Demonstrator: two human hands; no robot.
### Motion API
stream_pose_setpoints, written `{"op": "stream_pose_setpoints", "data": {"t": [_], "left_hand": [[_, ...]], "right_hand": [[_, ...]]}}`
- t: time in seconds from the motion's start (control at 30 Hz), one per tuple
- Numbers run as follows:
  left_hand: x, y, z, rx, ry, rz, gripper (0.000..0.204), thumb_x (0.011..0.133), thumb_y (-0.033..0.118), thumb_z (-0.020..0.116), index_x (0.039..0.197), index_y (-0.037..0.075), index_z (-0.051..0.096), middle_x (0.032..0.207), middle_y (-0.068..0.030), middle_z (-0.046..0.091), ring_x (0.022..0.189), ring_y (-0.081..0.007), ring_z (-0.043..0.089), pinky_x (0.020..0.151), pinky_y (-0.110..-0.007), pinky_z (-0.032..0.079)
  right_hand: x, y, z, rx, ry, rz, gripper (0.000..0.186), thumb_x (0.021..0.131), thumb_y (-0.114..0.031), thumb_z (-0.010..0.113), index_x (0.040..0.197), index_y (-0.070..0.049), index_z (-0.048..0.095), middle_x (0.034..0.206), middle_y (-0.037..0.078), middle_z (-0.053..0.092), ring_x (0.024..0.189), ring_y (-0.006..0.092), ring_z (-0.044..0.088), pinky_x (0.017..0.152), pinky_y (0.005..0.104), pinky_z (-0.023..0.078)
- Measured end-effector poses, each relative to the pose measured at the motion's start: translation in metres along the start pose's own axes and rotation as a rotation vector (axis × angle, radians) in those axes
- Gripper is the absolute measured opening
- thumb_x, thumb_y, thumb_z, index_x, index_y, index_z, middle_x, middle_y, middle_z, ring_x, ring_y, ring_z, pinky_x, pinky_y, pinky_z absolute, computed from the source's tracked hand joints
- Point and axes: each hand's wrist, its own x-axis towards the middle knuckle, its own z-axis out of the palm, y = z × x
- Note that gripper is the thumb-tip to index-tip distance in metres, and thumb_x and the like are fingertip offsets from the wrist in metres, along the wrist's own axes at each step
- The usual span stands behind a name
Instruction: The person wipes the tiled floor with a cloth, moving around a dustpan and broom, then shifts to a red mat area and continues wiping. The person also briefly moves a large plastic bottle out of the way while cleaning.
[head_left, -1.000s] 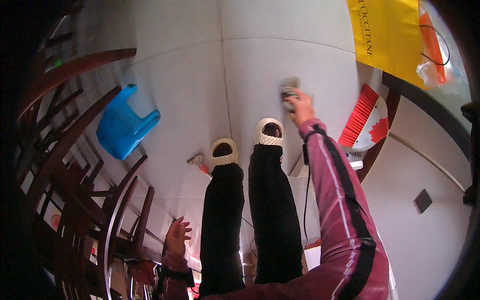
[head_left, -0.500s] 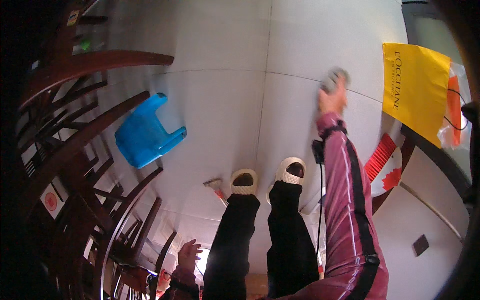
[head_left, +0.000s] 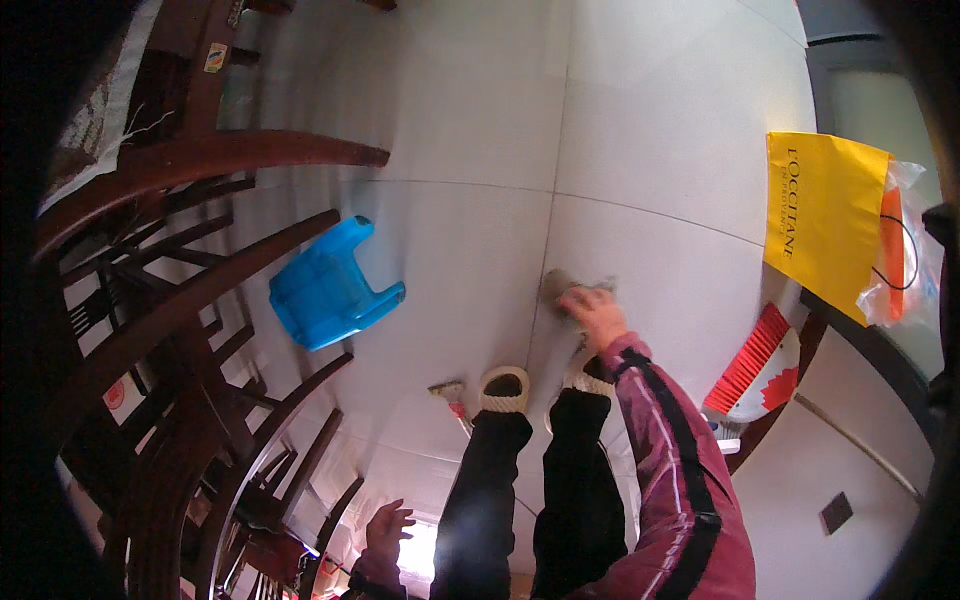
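On the tiled floor (head_left: 460,260), just ahead of my feet, my right hand (head_left: 592,318) grips a grey-green rag (head_left: 558,288), blurred by motion. My left hand (head_left: 385,525) hangs at the lower left beside my leg, fingers apart and loosely bent, holding nothing. My cream slippers (head_left: 503,402) and black trousers (head_left: 480,505) are below the rag. A scraper with a red handle (head_left: 456,408) lies beside my left slipper.
Dark wooden chairs (head_left: 230,290) crowd the left side, beside an upturned blue plastic stool (head_left: 320,295). On the right are a yellow paper bag (head_left: 820,220) with a plastic bag (head_left: 900,280), a red broom (head_left: 745,360) and a pale door or wall (head_left: 830,470).
My right hand went forward and right, then came back down and left across the floor toward my feet with the rag. The floor and surroundings shifted right and downward in the view.
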Motion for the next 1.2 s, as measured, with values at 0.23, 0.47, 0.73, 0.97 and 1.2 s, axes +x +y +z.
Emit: {"op": "stream_pose_setpoints", "data": {"t": [0.23,0.47,0.73,0.97,1.2], "left_hand": [[0.019,-0.016,-0.02,0.093,-0.026,-0.083,0.037,0.099,0.02,0.054,0.132,0.004,0.051,0.111,-0.0157,0.065,0.09,-0.0222,0.066,0.064,-0.032,0.055],[0.045,-0.029,-0.041,0.035,0.011,-0.128,0.039,0.099,0.023,0.052,0.133,0.003,0.049,0.112,-0.0161,0.063,0.091,-0.0232,0.065,0.067,-0.035,0.056],[0.031,-0.023,-0.034,-0.061,-0.036,-0.113,0.037,0.098,0.024,0.055,0.129,0.005,0.053,0.107,-0.0129,0.066,0.087,-0.0201,0.066,0.063,-0.031,0.055],[0.001,-0.027,-0.036,0.14,-0.029,-0.054,0.04,0.099,0.027,0.053,0.132,0.005,0.051,0.111,-0.0128,0.065,0.09,-0.0206,0.066,0.065,-0.03,0.054],[-0.011,-0.047,-0.032,0.165,-0.095,-0.174,0.042,0.1,0.032,0.052,0.133,0.006,0.05,0.114,-0.012,0.064,0.092,-0.0176,0.064,0.069,-0.027,0.053]], "right_hand": [[-0.075,0.137,-0.04,0.295,0.918,0.974,0.076,0.067,-0.01,0.07,0.138,0.0,0.043,0.137,0.022,0.048,0.128,0.0346,0.046,0.11,0.0391,0.034],[0.048,0.189,-0.094,0.162,1.036,1.106,0.066,0.066,-0.009,0.067,0.131,-0.005,0.053,0.121,0.02,0.062,0.113,0.0347,0.059,0.101,0.0413,0.043],[0.12,0.011,-0.032,-0.146,0.216,0.087,0.059,0.071,-0.004,0.064,0.126,-0.025,0.057,0.135,0.006,0.051,0.106,0.0348,0.055,0.09,0.0446,0.048],[-0.032,0.038,0.003,-0.176,0.005,-0.034,0.056,0.07,-0.003,0.064,0.121,-0.026,0.06,0.135,0.003,0.051,0.11,0.0357,0.052,0.095,0.0445,0.047],[-0.044,0.056,-0.061,0.517,0.457,0.409,0.077,0.061,-0.004,0.073,0.134,-0.019,0.052,0.129,0.013,0.056,0.124,0.0323,0.049,0.105,0.0394,0.04]]}}
